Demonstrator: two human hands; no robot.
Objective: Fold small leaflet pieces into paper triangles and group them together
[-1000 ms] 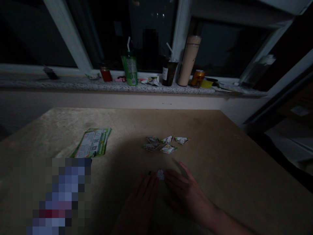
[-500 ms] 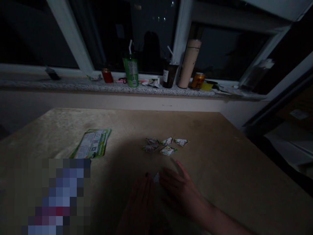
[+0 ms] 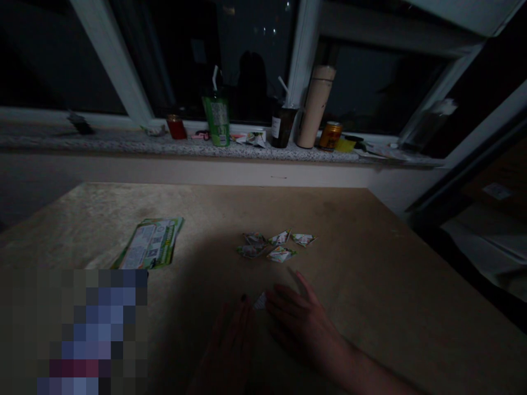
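Observation:
A small pale folded triangle [image 3: 260, 301] lies on the tabletop between my two hands. My right hand [image 3: 302, 315] rests flat with its fingertips at the triangle's right side; part of the piece may be under them. Its fingers are stretched out, with the thumb or a finger raised apart. On the other side my left hand [image 3: 230, 340] lies in shadow, fingers extended, just left of the triangle. A small dark spot shows at its fingertip. Farther away sit several folded triangular packets [image 3: 281, 254] with green, white and red print.
A stack of flat green printed packaging [image 3: 150, 241] lies on the left of the brown table [image 3: 349, 219]. The window sill [image 3: 247, 149] holds a green cup [image 3: 219, 120], a dark cup [image 3: 282, 129], a tall bottle [image 3: 316, 107], a can [image 3: 330, 136] and a red jar [image 3: 177, 127].
My left hand has drawn slightly left and back, so more of the small triangle shows. My right hand stays almost in place. The view has shifted a little.

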